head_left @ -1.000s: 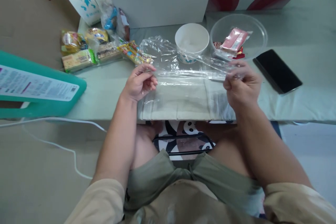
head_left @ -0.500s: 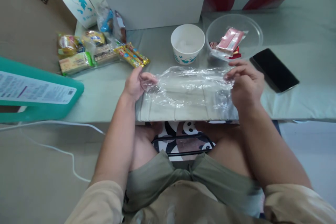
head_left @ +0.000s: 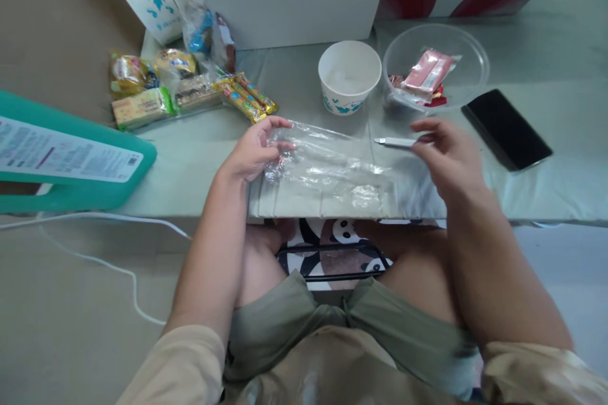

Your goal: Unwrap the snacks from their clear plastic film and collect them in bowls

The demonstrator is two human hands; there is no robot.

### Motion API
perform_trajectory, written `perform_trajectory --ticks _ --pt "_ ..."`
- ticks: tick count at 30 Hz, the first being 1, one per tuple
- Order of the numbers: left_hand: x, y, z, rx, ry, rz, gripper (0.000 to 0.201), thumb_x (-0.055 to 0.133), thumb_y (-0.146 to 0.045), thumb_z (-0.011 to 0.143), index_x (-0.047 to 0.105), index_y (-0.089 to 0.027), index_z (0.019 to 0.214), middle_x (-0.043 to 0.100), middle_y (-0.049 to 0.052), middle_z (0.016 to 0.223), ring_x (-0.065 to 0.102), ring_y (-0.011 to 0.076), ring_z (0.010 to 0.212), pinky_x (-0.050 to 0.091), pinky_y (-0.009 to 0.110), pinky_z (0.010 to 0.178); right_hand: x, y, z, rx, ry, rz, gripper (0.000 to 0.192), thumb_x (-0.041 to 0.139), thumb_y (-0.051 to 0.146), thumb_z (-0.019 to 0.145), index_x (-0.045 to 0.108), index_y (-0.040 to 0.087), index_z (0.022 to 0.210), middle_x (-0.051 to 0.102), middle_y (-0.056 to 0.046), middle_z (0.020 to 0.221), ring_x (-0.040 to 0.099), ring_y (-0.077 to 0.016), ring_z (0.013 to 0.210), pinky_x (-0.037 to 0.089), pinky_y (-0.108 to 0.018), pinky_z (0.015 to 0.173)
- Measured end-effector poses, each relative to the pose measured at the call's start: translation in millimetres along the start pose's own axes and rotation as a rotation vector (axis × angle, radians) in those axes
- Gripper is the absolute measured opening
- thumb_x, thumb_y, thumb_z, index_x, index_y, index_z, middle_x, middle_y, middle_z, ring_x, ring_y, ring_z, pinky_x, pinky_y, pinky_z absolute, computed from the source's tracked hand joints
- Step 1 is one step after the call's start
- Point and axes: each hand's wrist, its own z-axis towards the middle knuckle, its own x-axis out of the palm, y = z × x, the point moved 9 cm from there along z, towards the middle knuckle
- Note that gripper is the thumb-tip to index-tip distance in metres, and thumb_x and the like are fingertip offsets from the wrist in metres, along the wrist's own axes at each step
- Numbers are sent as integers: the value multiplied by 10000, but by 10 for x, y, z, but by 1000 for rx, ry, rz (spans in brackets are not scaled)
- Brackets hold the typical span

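A crumpled clear plastic bag [head_left: 327,168] lies flat on the pale green table [head_left: 546,190] right in front of me. My left hand [head_left: 254,152] pinches the bag's left end between thumb and fingers. My right hand [head_left: 444,155] is off the bag, hovering at its right side with fingers spread. Its fingertips are at the end of a slim white tool [head_left: 393,142] that lies on the table; I cannot tell if they touch it.
Behind the bag stand a white paper cup [head_left: 349,76] and a clear bowl [head_left: 477,54] holding pink packets [head_left: 427,71]. A black phone [head_left: 506,128] lies at the right. Snack packs [head_left: 190,88] sit at the left, by a teal container [head_left: 71,168] and white cable [head_left: 95,218].
Both hands lowered the stretched bag onto the table. My right hand then let go of its right end and moved beside the white tool; the bag collapsed toward my left hand.
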Motion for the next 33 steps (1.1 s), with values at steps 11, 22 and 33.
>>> perform_trajectory --ticks 11,22,33 --pt "92 51 31 -44 -23 16 401 756 -73 684 639 -222 1036 626 52 1232 744 178 887 639 249 610 1008 670 -439 -409 406 -690 260 543 213 939 706 231 1141 769 -94 1019 654 -288 1048 420 -456 996" --pt "-78 140 75 -75 -130 -11 385 729 -136 707 669 -233 1075 648 59 1247 727 161 794 574 239 554 1216 756 -915 -278 911 -899 180 599 346 963 691 205 1027 765 -73 930 670 -215 706 168 -330 542" --pt "318 -47 -128 -82 224 -68 683 927 -223 503 709 -222 1150 628 136 1342 756 220 768 402 192 392 570 443 -208 -41 260 104 387 763 402 760 628 245 1088 744 -68 1104 697 -225 1007 559 -386 882"
